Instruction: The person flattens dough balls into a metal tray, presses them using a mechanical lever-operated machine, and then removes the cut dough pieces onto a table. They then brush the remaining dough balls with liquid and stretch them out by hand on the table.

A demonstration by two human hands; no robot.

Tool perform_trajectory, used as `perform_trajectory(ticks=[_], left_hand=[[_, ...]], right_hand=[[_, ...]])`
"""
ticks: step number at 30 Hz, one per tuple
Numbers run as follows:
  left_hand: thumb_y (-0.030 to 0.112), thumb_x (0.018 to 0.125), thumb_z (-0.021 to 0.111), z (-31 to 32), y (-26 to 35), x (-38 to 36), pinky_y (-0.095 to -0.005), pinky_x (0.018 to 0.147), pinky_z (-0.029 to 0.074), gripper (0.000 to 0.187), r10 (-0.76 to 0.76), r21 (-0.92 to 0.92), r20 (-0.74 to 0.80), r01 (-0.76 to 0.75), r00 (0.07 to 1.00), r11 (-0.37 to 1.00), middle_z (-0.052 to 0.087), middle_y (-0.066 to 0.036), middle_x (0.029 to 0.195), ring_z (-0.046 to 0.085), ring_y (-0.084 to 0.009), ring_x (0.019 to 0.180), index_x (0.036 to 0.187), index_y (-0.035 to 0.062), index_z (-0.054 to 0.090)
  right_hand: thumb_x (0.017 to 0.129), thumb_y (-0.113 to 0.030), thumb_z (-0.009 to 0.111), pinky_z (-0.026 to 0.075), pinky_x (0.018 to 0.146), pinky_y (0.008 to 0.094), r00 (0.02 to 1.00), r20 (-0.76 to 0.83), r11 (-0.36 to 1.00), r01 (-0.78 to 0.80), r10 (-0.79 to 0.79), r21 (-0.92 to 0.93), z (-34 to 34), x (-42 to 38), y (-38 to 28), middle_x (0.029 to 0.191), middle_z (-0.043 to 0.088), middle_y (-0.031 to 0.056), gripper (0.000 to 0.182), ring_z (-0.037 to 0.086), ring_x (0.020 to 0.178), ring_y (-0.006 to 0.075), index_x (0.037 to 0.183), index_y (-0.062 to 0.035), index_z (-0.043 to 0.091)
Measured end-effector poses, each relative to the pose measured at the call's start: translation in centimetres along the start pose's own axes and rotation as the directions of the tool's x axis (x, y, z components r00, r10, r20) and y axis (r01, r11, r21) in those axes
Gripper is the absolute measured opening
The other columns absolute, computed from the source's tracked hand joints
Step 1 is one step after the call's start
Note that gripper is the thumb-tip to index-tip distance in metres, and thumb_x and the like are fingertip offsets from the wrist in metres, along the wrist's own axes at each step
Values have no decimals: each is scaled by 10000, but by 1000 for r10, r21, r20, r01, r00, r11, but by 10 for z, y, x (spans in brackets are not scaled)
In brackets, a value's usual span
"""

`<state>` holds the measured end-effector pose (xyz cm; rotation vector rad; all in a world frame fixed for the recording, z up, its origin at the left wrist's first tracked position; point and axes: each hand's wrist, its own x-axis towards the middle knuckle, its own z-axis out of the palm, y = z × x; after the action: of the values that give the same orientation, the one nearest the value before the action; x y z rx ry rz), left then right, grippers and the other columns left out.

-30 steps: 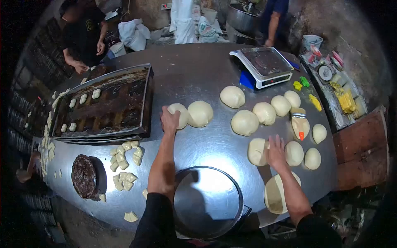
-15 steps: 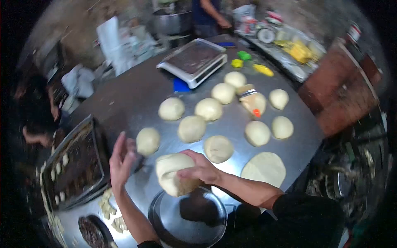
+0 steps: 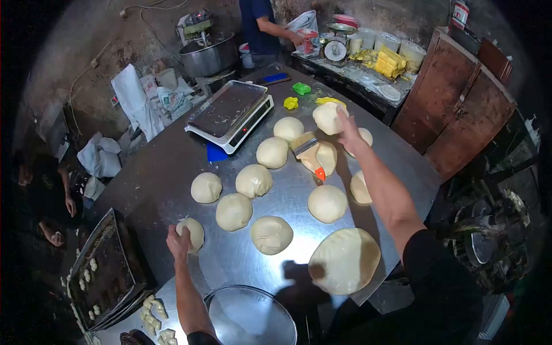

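Note:
My right hand [image 3: 348,133] grips a smooth dough ball [image 3: 327,118] at the far right part of the steel table, between other balls. On the left, the fingers of my left hand [image 3: 179,241] are curled round the near side of another dough ball [image 3: 193,235]. Several more pale balls lie between my hands, among them a creased one [image 3: 272,235]. A wide brush [image 3: 309,154] with an orange-tipped handle rests on one dough ball [image 3: 325,162]. Closest to my right side is a dough disc [image 3: 345,261], flattened and round.
A digital scale [image 3: 230,117] stands at the table's far left. In front of me is a round metal pan [image 3: 251,316]. Dark trays [image 3: 109,270] with small dough pieces sit left. A person [image 3: 261,29] works beyond the table; another person [image 3: 49,184] is at left.
My right hand has carried a dough ball from above the round pan to the far right of the table. My left hand, earlier raised and open, has come down onto the leftmost ball.

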<state>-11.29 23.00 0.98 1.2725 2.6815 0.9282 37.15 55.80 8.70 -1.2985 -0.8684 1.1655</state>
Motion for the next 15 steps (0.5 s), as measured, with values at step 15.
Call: perform_trajectory(ticks=[15], left_hand=[[82, 740, 740, -41, 326, -118, -311, 836, 502, 449, 406, -675, 555, 107, 726, 730, 619, -140, 1065, 614, -180, 981, 1134, -8, 545]], right_hand=[[800, -147, 711, 406, 1035, 388, 670, 732, 982, -186, 126, 1, -61, -252, 46, 1370, 480, 142, 738, 473, 1257, 254, 1420, -21, 331]])
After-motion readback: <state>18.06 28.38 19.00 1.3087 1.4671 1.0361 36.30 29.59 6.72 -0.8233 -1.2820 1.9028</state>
